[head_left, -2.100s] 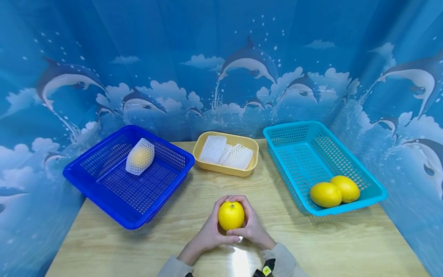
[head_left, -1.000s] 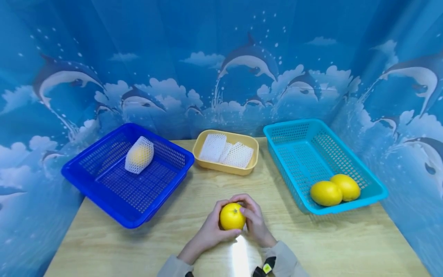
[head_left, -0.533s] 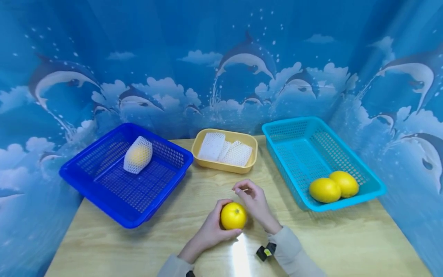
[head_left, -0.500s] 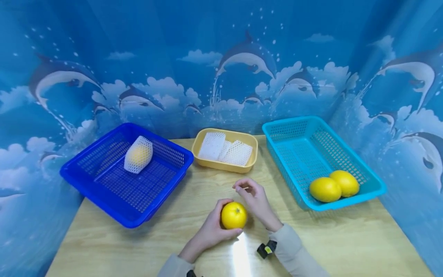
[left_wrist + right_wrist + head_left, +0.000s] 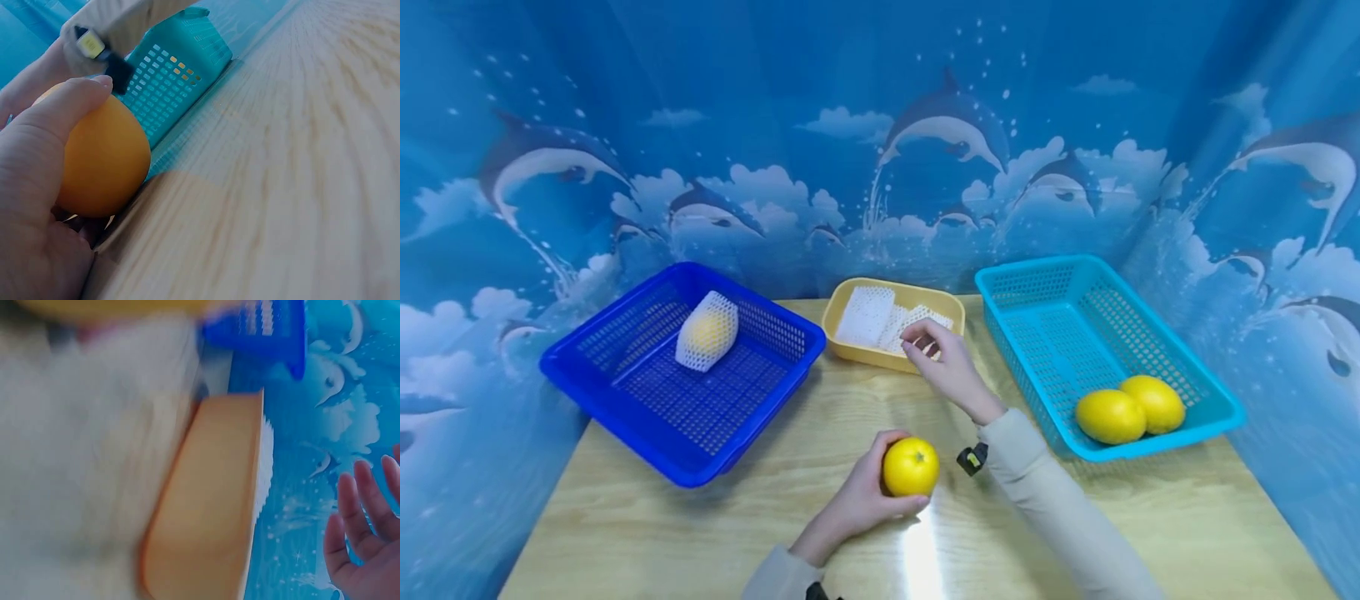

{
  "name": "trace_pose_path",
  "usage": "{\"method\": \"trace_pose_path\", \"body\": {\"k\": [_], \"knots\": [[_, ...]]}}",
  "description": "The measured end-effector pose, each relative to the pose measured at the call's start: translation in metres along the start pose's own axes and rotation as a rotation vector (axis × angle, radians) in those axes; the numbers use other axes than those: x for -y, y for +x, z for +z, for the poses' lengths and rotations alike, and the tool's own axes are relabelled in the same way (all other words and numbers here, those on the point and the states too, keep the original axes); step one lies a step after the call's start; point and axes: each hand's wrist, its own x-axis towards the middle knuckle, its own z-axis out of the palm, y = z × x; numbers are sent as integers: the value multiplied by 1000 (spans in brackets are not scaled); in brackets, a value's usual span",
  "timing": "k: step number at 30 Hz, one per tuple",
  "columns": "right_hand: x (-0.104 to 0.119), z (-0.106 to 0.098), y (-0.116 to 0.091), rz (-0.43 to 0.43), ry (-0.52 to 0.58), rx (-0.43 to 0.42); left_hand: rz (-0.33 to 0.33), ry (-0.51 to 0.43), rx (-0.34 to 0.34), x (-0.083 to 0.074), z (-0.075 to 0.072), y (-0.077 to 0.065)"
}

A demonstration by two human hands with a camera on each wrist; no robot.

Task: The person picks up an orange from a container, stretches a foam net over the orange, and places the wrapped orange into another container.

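Observation:
My left hand [image 5: 863, 493] holds a smooth yellow fruit [image 5: 911, 468] with a small star-shaped stem mark, its thumb and fingers curved around the sides. In the left wrist view the thumb lies across the fruit [image 5: 106, 159], close to the table. My right hand [image 5: 951, 367] hovers at the front right of a small yellow tray [image 5: 871, 356], fingers loosely bent and holding nothing. White foam net sleeves [image 5: 865, 317] lie in that tray, partly covered by the right hand. In the right wrist view the fingers [image 5: 351, 506] are spread apart, beyond the tray's rim.
A dark blue basket [image 5: 748, 446] at the left contains one fruit in a white foam net [image 5: 707, 332]. The turquoise basket [image 5: 1018, 367] on the right bears two bare yellow fruits [image 5: 1131, 408]. A dolphin-printed curtain [image 5: 790, 108] encloses the wooden table [image 5: 647, 533].
My right hand has let go of the fruit and moved forward to the yellow tray. The left hand keeps its grip on the fruit near the same spot.

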Motion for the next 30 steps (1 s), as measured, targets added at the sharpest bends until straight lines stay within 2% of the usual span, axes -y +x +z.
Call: {"method": "trace_pose_path", "body": {"k": [5,10,15,19,25,30], "knots": [[-11,0,29,-47,-152,66,-24,-2,9,0,0,0],[-22,5,52,-36,-298,169,-49,-18,9,1,-1,0],[-36,15,68,-59,-448,275,-56,-24,15,1,-1,0],[-44,24,73,-73,-509,334,-31,-17,19,0,-1,-1],[-47,33,76,-47,-571,354,-5,-11,21,0,-2,-1],[-46,34,76,-74,-583,285,-4,-5,15,0,-2,-1]]}}
